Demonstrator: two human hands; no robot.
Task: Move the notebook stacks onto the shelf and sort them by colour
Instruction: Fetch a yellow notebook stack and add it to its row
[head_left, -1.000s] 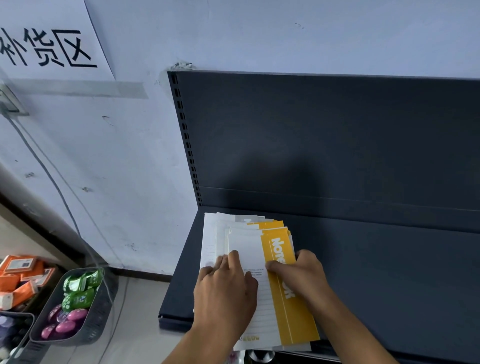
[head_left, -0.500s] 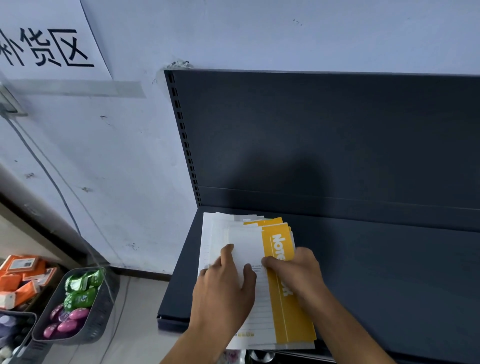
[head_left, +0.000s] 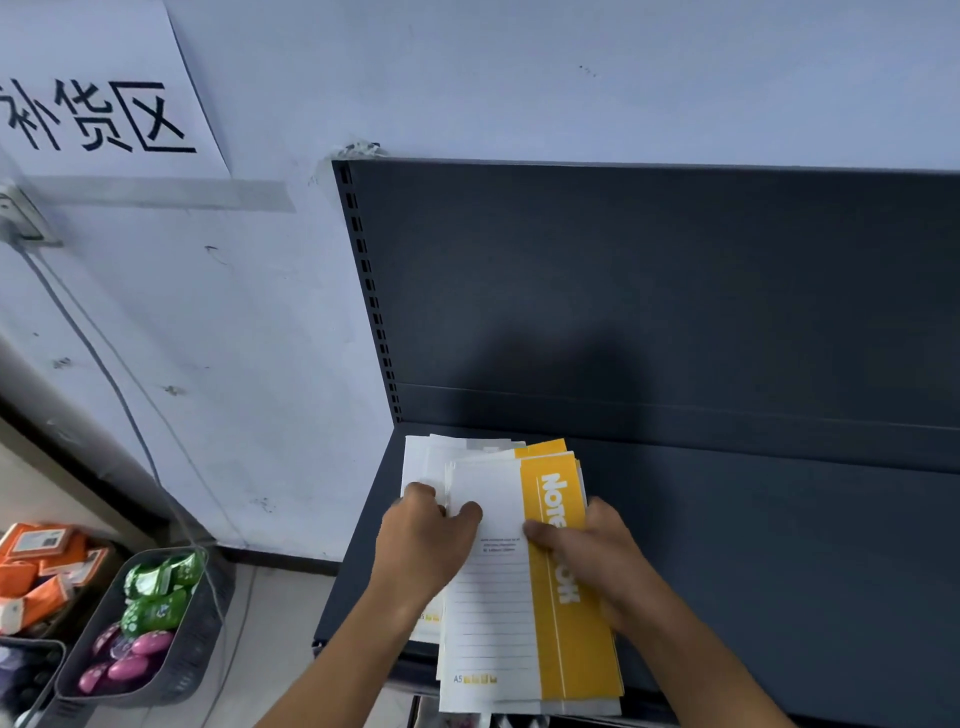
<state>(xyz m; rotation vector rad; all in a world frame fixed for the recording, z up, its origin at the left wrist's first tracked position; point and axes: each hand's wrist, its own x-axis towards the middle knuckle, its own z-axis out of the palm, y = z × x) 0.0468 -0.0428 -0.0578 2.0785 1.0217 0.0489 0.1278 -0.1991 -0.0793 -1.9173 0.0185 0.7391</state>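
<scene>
Notebooks (head_left: 493, 613) sit fanned on shelf (head_left: 779, 571), between left grip (head_left: 423, 540) and right grip (head_left: 589, 553), each clamped on an edge.

Left hand (head_left: 421, 545), right hand (head_left: 597, 551): bare; forearms bare to frame edge.

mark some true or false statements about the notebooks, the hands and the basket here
1. The notebook stack lies at the left end of the shelf. True.
2. The stack's top cover has a blue stripe. False: the stripe is yellow.
3. The left hand and the right hand both hold the stack. True.
4. The grey basket stands on the shelf. False: it sits lower, to the left of the shelf.
</scene>
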